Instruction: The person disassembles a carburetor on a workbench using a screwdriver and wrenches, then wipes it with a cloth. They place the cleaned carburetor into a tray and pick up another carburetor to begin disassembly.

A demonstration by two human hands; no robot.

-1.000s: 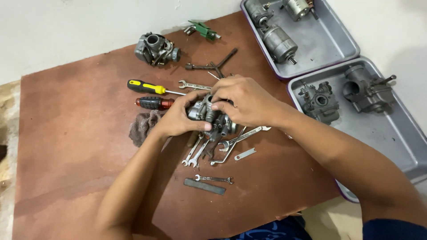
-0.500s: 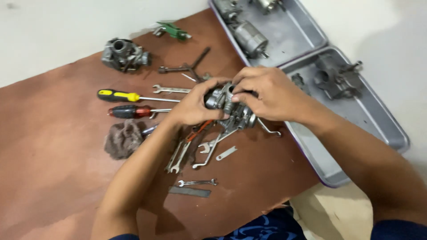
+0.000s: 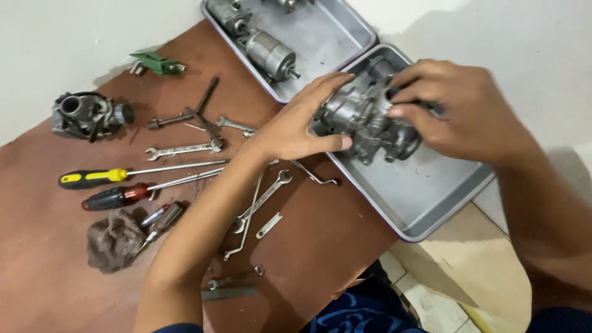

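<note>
Both hands grasp a grey metal carburetor (image 3: 370, 120). The left hand (image 3: 296, 126) cups its near-left side, fingers spread over the top and thumb underneath; the right hand (image 3: 459, 108) clamps the far-right side, fingers curled over the body. The carburetor sits low over the near tray (image 3: 425, 197); whether it touches the tray floor is hidden by the hands.

To handle it well, I judge it best to keep both palms under the heavy body, hold it level so small fittings do not snag the tray rim, and loosen the fingers only once its weight rests flat.

At 11 o'clock from the hands lies a second tray (image 3: 320, 43) with a cylindrical motor (image 3: 271, 54). At 9 o'clock, on the brown bench (image 3: 37, 246), wrenches (image 3: 259, 203) lie scattered under the left forearm. Farther left are a yellow screwdriver (image 3: 92, 177), a red screwdriver (image 3: 114, 197) and a rag (image 3: 114, 240). At 10 o'clock lie a T-wrench (image 3: 197, 114), another carburetor (image 3: 86, 115) and a green part (image 3: 157, 63).
</note>
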